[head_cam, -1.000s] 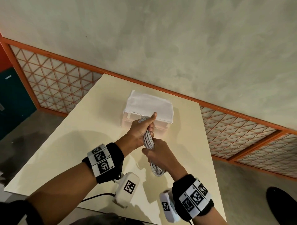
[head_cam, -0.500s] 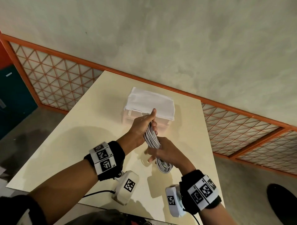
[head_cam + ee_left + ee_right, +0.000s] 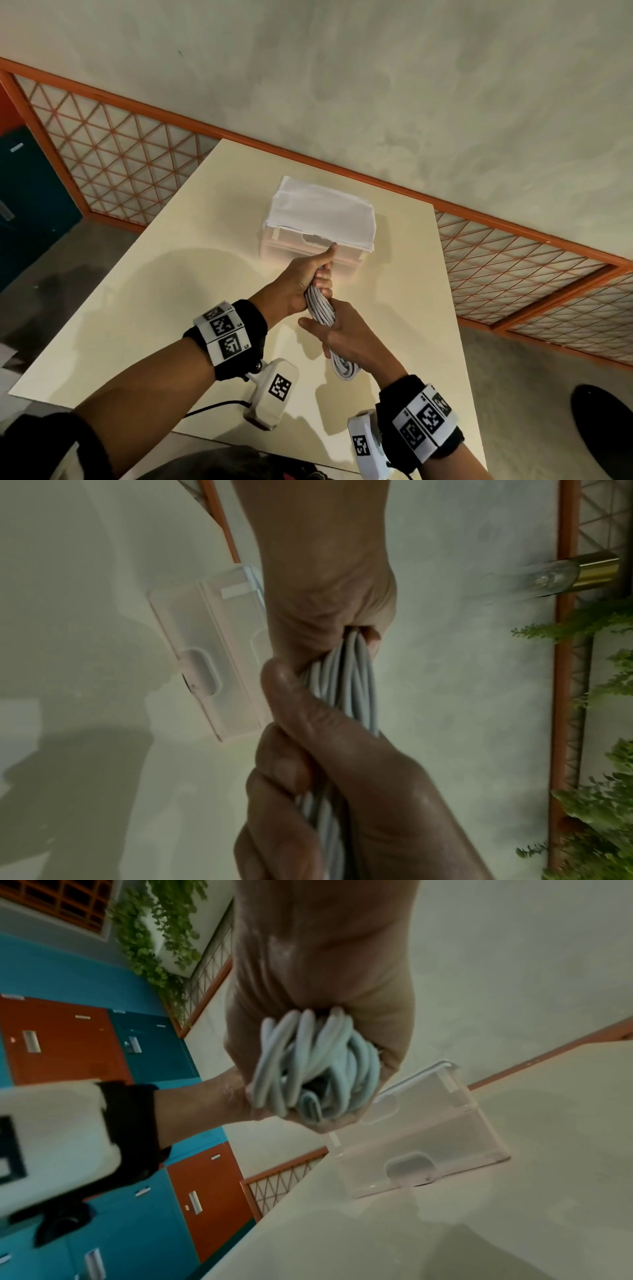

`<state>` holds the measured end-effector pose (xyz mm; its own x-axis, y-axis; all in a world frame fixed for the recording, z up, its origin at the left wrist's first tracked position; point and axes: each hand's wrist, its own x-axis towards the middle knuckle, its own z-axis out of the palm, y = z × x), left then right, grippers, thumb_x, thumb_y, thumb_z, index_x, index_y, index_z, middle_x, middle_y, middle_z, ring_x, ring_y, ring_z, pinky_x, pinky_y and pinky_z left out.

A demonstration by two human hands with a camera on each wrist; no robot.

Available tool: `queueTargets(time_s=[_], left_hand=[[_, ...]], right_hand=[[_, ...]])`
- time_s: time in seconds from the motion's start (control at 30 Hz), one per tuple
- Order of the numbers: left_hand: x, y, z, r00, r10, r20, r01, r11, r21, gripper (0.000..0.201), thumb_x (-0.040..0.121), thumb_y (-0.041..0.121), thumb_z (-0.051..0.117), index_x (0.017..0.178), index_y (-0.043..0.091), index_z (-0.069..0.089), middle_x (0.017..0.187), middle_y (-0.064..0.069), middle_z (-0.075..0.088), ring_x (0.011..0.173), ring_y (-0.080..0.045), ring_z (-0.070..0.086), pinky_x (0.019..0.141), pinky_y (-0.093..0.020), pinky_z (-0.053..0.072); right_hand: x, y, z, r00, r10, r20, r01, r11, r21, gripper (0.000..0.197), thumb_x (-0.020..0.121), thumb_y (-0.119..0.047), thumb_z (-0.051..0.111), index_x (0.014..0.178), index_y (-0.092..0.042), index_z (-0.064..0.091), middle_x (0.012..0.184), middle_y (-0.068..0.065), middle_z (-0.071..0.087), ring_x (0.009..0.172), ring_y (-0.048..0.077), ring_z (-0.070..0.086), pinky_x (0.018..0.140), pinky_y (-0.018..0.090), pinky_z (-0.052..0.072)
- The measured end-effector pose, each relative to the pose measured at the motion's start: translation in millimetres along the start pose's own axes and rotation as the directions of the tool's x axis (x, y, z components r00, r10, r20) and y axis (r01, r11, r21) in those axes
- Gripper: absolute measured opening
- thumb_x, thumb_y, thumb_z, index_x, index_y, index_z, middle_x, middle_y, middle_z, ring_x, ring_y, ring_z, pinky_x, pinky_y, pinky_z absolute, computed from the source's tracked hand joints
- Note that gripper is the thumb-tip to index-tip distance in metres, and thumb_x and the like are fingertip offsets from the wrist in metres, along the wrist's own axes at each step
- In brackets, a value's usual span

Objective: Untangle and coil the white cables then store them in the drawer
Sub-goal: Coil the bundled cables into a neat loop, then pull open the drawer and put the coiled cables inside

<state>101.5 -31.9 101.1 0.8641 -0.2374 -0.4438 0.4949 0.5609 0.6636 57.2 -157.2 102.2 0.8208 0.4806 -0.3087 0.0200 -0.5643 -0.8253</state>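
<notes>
The white cables [image 3: 320, 305] form one coiled bundle, held above the tabletop [image 3: 144, 291] just in front of the drawer [image 3: 310, 251]. The left hand [image 3: 301, 277] grips the upper part with curled fingers. The right hand [image 3: 346, 337] grips the lower part, and loops hang out below it.

Middle of the white cable bundle [image 3: 320, 305] is hidden inside both fists; cable count cannot be told. Drawer unit [image 3: 308, 246] front is partly covered behind the left hand [image 3: 301, 277] fingers. Left wristband is blurred in the right wrist view, cut off at the edge.
</notes>
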Motion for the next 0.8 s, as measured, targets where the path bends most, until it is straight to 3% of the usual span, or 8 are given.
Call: queueTargets(time_s=[0.1, 0.23, 0.4, 0.47, 0.53, 0.6, 0.67, 0.8], left_hand=[[9, -5, -5, 0.999, -0.030, 0.031, 0.032, 0.997, -0.069, 0.046, 0.090, 0.040, 0.055, 0.053, 0.018, 0.037, 0.037, 0.009, 0.030, 0.030, -0.003, 0.030, 0.035, -0.016, 0.033], [22, -11, -12, 0.997, -0.021, 0.077, 0.033, 0.986, -0.166, 0.041, 0.085, 0.041, 0.057, 0.055, 0.018, 0.042, 0.042, 0.009, 0.033, 0.034, -0.004, 0.035, 0.040, -0.017, 0.039], [42, -27, -16, 0.996, -0.080, -0.041, 0.072, 0.984, -0.165, 0.030, 0.086, 0.036, 0.062, 0.067, 0.017, 0.048, 0.047, 0.005, 0.052, 0.044, -0.009, 0.054, 0.051, -0.022, 0.050], [51, -31, -16, 0.989, -0.105, -0.101, 0.091, 0.987, -0.133, 0.035, 0.085, 0.046, 0.061, 0.072, 0.014, 0.055, 0.059, 0.000, 0.063, 0.059, -0.013, 0.066, 0.067, -0.027, 0.055], [62, -35, -22, 0.984, -0.138, -0.114, 0.126, 0.986, -0.111, 0.054, 0.083, 0.062, 0.051, 0.093, 0.009, 0.061, 0.088, -0.005, 0.071, 0.086, -0.017, 0.069, 0.082, -0.033, 0.052], [74, -40, -30, 0.978, -0.151, -0.143, 0.135, 0.984, -0.115, 0.076, 0.081, 0.073, 0.038, 0.116, 0.007, 0.055, 0.119, -0.009, 0.064, 0.111, -0.021, 0.061, 0.089, -0.036, 0.049], [86, -43, -36, 0.963, -0.096, -0.253, 0.064, 0.989, -0.132, 0.078, 0.086, 0.069, 0.030, 0.129, 0.007, 0.047, 0.136, -0.006, 0.053, 0.126, -0.022, 0.050, 0.098, -0.035, 0.043], [105, -41, -44, 0.929, 0.007, -0.369, -0.047, 0.994, -0.099, 0.058, 0.096, 0.053, 0.022, 0.110, 0.008, 0.058, 0.129, -0.005, 0.056, 0.133, -0.017, 0.039, 0.104, -0.029, 0.030]], right_hand=[[5, 6, -7, 0.998, -0.014, 0.057, 0.013, 1.000, 0.020, 0.026, 0.088, -0.038, 0.063, 0.080, -0.017, 0.049, 0.052, -0.007, 0.054, 0.039, 0.011, 0.053, 0.051, 0.022, 0.046], [11, 13, -16, 0.993, 0.004, 0.118, -0.019, 0.992, 0.124, 0.035, 0.091, -0.046, 0.053, 0.087, -0.011, 0.048, 0.064, -0.001, 0.055, 0.048, 0.015, 0.055, 0.054, 0.023, 0.048], [25, 32, -22, 0.980, 0.124, 0.153, -0.154, 0.968, 0.199, 0.033, 0.091, -0.044, 0.056, 0.080, -0.014, 0.048, 0.060, -0.002, 0.054, 0.047, 0.015, 0.053, 0.053, 0.025, 0.048], [31, 42, -26, 0.968, 0.185, 0.170, -0.225, 0.942, 0.251, 0.034, 0.091, -0.044, 0.057, 0.079, -0.013, 0.049, 0.060, -0.001, 0.053, 0.046, 0.015, 0.052, 0.051, 0.024, 0.048], [35, 50, -31, 0.956, 0.233, 0.177, -0.277, 0.918, 0.284, 0.036, 0.090, -0.045, 0.058, 0.079, -0.011, 0.050, 0.060, 0.001, 0.052, 0.046, 0.016, 0.052, 0.050, 0.024, 0.048], [39, 59, -35, 0.950, 0.255, 0.179, -0.300, 0.904, 0.304, 0.036, 0.090, -0.045, 0.058, 0.079, -0.011, 0.050, 0.061, 0.001, 0.051, 0.047, 0.017, 0.051, 0.049, 0.024, 0.047], [41, 67, -39, 0.945, 0.268, 0.186, -0.317, 0.887, 0.335, 0.035, 0.091, -0.043, 0.057, 0.079, -0.011, 0.050, 0.060, 0.001, 0.050, 0.048, 0.017, 0.050, 0.049, 0.024, 0.046], [40, 80, -48, 0.934, 0.299, 0.195, -0.353, 0.854, 0.381, 0.035, 0.092, -0.041, 0.057, 0.082, -0.008, 0.048, 0.060, 0.001, 0.048, 0.048, 0.017, 0.050, 0.050, 0.025, 0.045]])
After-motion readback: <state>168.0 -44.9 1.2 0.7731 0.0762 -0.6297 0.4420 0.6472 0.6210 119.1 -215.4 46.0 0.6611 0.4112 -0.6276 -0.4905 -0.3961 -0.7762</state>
